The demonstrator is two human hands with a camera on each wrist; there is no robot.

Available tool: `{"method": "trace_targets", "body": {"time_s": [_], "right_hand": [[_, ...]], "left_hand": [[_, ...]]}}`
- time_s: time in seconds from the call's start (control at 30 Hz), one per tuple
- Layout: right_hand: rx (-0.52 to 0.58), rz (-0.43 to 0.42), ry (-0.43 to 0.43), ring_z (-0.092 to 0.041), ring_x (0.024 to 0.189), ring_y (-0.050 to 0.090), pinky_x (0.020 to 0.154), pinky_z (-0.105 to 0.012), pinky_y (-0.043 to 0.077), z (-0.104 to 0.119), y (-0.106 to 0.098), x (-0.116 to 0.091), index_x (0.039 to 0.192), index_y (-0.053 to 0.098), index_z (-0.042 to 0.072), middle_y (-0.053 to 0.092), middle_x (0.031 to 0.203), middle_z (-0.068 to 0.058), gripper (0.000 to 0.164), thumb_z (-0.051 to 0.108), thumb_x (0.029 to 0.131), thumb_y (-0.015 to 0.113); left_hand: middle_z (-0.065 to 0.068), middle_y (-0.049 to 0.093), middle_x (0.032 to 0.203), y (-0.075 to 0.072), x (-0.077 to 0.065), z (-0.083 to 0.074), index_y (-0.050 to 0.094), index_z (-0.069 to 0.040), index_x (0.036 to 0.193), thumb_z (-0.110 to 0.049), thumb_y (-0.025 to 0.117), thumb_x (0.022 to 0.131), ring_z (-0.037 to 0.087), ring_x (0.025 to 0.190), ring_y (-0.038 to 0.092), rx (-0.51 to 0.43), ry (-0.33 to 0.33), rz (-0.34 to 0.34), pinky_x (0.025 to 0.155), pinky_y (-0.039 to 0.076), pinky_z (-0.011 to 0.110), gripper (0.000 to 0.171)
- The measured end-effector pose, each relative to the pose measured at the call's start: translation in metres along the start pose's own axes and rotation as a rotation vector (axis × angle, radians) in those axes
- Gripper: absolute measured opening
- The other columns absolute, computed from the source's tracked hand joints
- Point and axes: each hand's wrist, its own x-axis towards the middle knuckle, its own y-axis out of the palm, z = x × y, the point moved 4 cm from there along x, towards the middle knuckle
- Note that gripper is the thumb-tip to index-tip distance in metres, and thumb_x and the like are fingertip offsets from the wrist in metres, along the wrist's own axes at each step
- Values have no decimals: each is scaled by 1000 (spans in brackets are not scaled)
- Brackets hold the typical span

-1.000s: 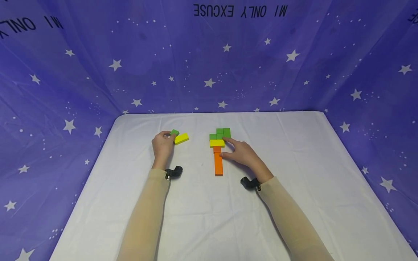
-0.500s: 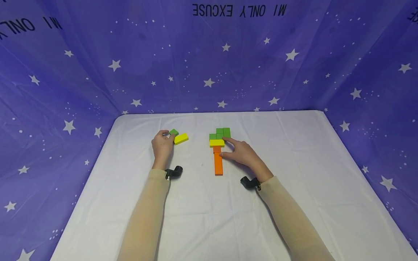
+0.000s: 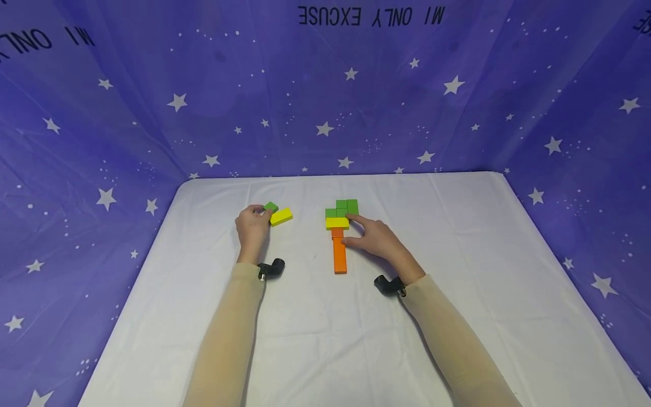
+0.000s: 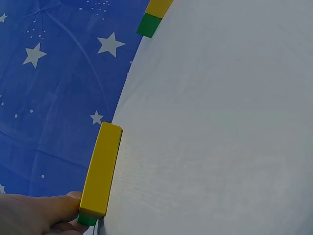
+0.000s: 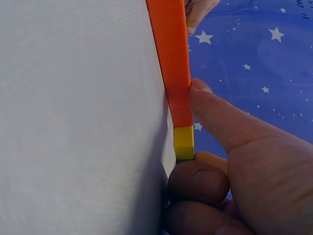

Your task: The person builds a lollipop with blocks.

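On the left of the table, my left hand (image 3: 251, 232) has its thumb and a finger at the near end of a small green block (image 3: 271, 207), pinching it. A loose yellow block (image 3: 281, 217) lies against that green block, close to the thumb; it hides most of it in the left wrist view. My right hand (image 3: 380, 240) rests beside a flat arrangement of blocks. Its thumb touches the orange blocks (image 3: 339, 257), seen close in the right wrist view, and its forefinger reaches the green blocks (image 3: 342, 207). Between these colours lies a yellow block (image 3: 337, 224).
A white cloth (image 3: 315, 339) covers the table. Purple curtains with white stars (image 3: 325, 102) stand behind it and on both sides. Each wrist carries a black camera mount, the left one (image 3: 272, 269) and the right one (image 3: 389, 285) both close above the cloth.
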Motion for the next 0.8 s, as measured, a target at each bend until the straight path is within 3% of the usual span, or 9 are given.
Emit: {"method": "trace_targets", "body": {"time_s": [0.13,0.4,0.8], "right_hand": [[3,-3,-1,-44,146,51,118,-65,41,0,0,0,161,47,32,56,158,-14,82,60,90,77],[3,-5,5,-45,147,49,118,-66,40,-1,0,0,161,47,32,55,159,-14,82,59,90,77],[0,-3,2,-42,147,51,118,-64,41,0,0,0,161,47,31,55,160,-15,82,59,90,77]], "left_hand": [[22,74,113,-2,1,-1,71,-3,134,-28,73,98,35,104,65,32,26,14,98,52,50,43],[22,72,131,-7,2,-3,74,0,130,-30,74,97,42,131,61,109,35,59,111,49,53,45],[22,74,127,-9,1,-2,77,0,124,-34,79,93,41,126,63,82,49,-9,107,51,53,46]]}}
